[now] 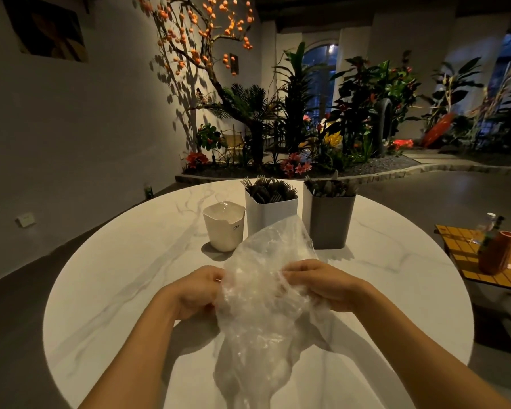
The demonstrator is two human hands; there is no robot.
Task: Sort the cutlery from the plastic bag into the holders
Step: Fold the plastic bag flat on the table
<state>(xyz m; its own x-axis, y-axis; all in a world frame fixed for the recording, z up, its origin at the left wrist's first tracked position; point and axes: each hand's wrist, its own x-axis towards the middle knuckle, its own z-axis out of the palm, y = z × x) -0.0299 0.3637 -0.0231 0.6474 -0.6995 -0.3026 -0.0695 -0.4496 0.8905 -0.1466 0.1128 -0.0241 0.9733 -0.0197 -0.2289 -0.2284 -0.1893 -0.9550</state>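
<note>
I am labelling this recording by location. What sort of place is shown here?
Probably a café or restaurant with an indoor garden. A round marble table carries holders full of cutlery, a planted bed lies behind, and a decorative tree with orange fruit stands by the wall.

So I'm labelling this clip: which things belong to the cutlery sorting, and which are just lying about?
Job: plastic bag, held by left hand and right hand; cream holder; white holder; grey holder.
Lying about: orange vase; plants.

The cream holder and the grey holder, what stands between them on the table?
In the head view, the white holder, full of dark forks, stands between the cream holder and the grey holder.
</note>
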